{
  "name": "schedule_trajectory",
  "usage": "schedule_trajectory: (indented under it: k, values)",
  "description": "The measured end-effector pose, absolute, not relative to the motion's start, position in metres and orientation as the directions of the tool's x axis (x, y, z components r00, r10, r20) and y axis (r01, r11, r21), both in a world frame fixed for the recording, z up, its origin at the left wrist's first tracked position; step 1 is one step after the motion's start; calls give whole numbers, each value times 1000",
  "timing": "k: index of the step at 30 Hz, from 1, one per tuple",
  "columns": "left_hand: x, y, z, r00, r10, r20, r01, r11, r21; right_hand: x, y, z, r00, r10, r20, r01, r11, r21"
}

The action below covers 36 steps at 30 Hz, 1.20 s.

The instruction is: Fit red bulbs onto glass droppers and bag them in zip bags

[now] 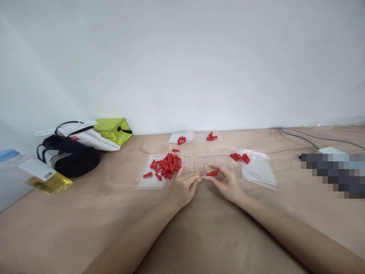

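Note:
Between my hands, near the middle of the table, a red rubber dropper bulb (212, 174) meets the end of a thin clear dropper tube (202, 177). My left hand (182, 190) pinches the tube between thumb and fingers, hiding much of it. The thumb and fingers of my right hand (228, 185) close round the bulb. Just beyond, a row of clear tubes (213, 160) lies side by side. Left of it, a heap of red bulbs (168, 165) rests on clear zip bags (145, 182). To the right, several droppers with red bulbs (241, 157) lie on more zip bags (264, 171).
Farther back, small red pieces lie on two bags (181, 140) (211, 136). A lone bulb (176, 150) sits nearer. At left stand a black bag (71, 160), a lime-green bag (111, 129) and a yellow packet (54, 184). Grey cables (302, 137) run along the right.

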State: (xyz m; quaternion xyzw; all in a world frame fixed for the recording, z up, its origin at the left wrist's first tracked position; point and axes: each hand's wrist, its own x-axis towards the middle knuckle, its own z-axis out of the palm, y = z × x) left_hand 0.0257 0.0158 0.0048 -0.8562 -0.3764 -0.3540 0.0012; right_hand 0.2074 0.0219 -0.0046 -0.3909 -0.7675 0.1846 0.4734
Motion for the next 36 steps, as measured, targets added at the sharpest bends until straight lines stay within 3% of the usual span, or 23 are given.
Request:
schedule_trajectory:
  k: [3,6,14,17,19,21,23,26,30,36]
  values:
    - [26,17,4,425,648,632,644,-707,292,193,23,-9,-63,918,391,60,395,-917]
    - [25,17,3,415,659,628,637,-703,317,184,23,-11,-87,958,274,-122,262,-957]
    - [26,18,5,458,671,582,602,-717,352,181,20,0,-169,944,284,-102,270,-958]
    - [25,16,8,464,676,572,628,-707,326,192,30,9,-105,963,248,-90,239,-967]
    - [23,16,9,434,693,576,678,-672,298,213,44,18,8,975,222,-3,222,-975]
    - [19,18,10,378,715,588,745,-612,265,244,60,26,124,972,200,189,175,-966]
    - [16,21,8,307,732,608,809,-537,238,276,74,30,220,956,194,478,68,-876]
    - [11,26,5,234,743,627,864,-455,217,309,84,28,295,934,201,798,-125,-589]
    - [10,27,3,229,747,625,879,-434,196,314,82,20,312,938,153,899,-239,-367]
    - [11,24,6,177,799,575,908,-358,218,305,77,25,274,959,79,947,-254,-198]
